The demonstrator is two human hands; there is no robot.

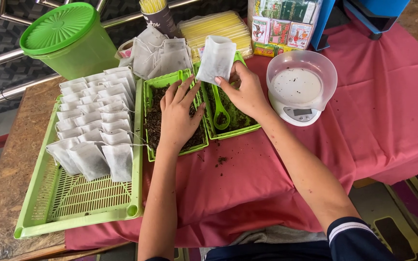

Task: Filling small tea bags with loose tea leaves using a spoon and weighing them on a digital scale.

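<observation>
Grip: our right hand (pixel 246 94) pinches one white paper pouch (pixel 216 59) by its lower edge, upright, long axis vertical, above the two small green trays (pixel 147 122). Our left hand (pixel 177 116) lies open, fingers spread, on loose tea (pixel 154 119) in the left tray, just beside the pouch. One green scoop (pixel 220 112) in the right tray. One scale (pixel 300 88), one lidded green tub (pixel 68 38). Filled bags (pixel 93 121) in rows on the large tray (pixel 73 212), too many to count surely. Worktop cloth (pixel 388 111) red.

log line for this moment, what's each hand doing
left hand: in small green tray of dark loose tea | right hand: holds white paper sachet
</observation>
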